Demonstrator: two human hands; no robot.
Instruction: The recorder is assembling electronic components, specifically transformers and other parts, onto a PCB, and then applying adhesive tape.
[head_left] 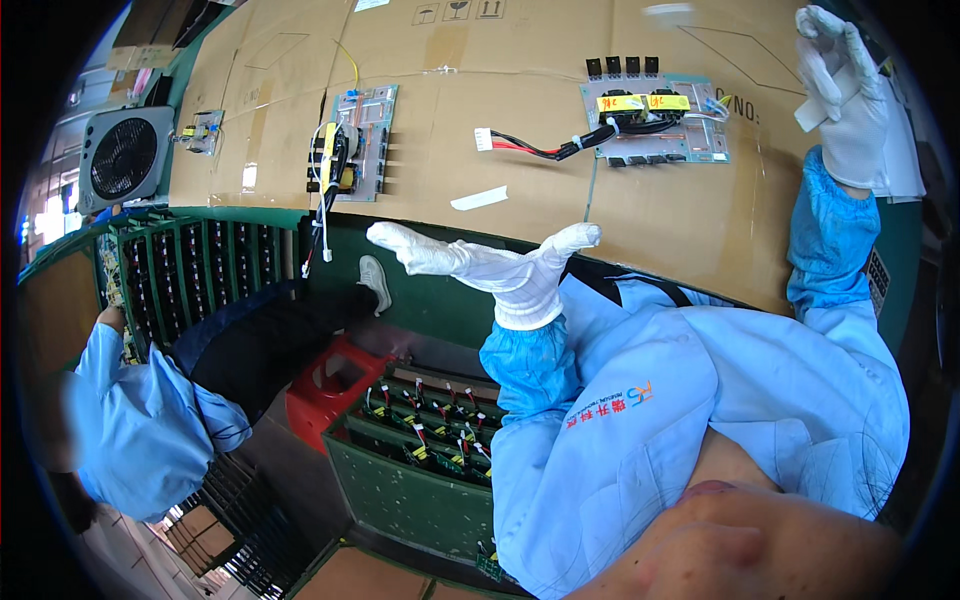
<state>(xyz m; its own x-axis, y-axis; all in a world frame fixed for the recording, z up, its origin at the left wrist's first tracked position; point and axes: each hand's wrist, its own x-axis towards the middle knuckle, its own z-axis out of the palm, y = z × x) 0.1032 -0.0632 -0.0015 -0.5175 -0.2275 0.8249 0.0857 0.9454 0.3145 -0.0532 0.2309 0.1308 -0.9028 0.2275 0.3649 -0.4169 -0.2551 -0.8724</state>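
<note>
My left hand (500, 265), in a white glove, is in front of the table's near edge. Its fingers stretch left and its thumb points right; it is open and holds nothing. My right hand (850, 105), also white-gloved, is raised at the table's far right. Its fingers bend toward the thumb, and a small pale piece shows beside them, too unclear to name. Between the hands lies a circuit board (710, 130) with black components, yellow labels and a bundled cable (545, 152) ending in a white connector. A second circuit board (370, 150) lies farther left.
Cardboard (440, 110) covers the table, with a white strip (480, 198) on it. A small board (200, 132) and a grey fan (125, 155) are at far left. Below stand a green bin (400, 510) of boards and a red stool (325, 385). A co-worker (150, 430) bends beside a green rack.
</note>
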